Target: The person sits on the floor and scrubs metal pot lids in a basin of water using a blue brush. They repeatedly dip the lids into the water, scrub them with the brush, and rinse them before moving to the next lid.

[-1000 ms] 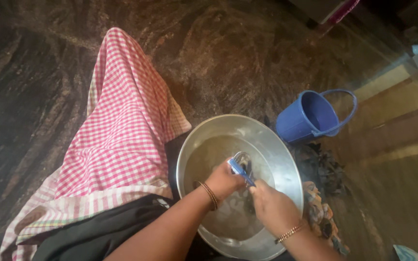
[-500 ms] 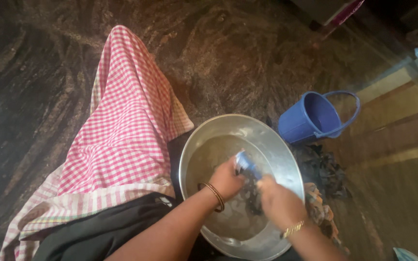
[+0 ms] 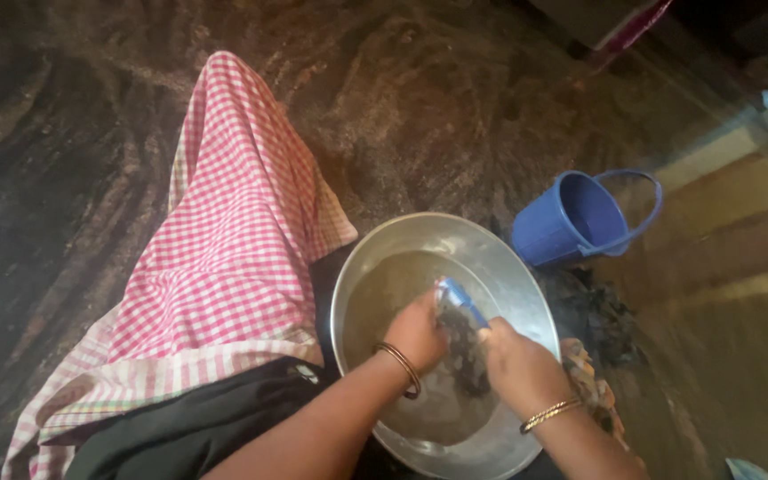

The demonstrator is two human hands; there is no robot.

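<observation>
Dark wet cloth (image 3: 466, 351) is seen in a round metal basin (image 3: 500, 258), half sunk in shallow murky water, between the two hands and near the middle of the basin. The left hand (image 3: 417, 331) is closed around the left side of the cloth, fingers curled down into it, with a thin bangle (image 3: 402, 366) worn at the wrist. The right hand (image 3: 519, 366) is closed on the right side of the cloth, and a blue brush-like piece (image 3: 457, 296) is seen sticking up between the two hands at the top of the cloth; which hand grips it cannot be told. A gold bangle (image 3: 550, 412) is worn on the right wrist.

The basin is set on a dark, streaked stone floor (image 3: 420, 98), tilted slightly toward the person. A pink and white checked cloth (image 3: 233, 249) is draped over the person's leg to the left of the basin, touching its rim, with a dark garment (image 3: 197, 427) below it. A blue bucket (image 3: 575, 218) with a thin handle is lying on its side just beyond the basin, to the upper right, its mouth turned up and to the right. A heap of dark, wet fabric (image 3: 593, 316) is piled on the floor just right of the basin, below the bucket, and a patterned piece (image 3: 593, 396) is seen at its lower end beside the right forearm.
</observation>
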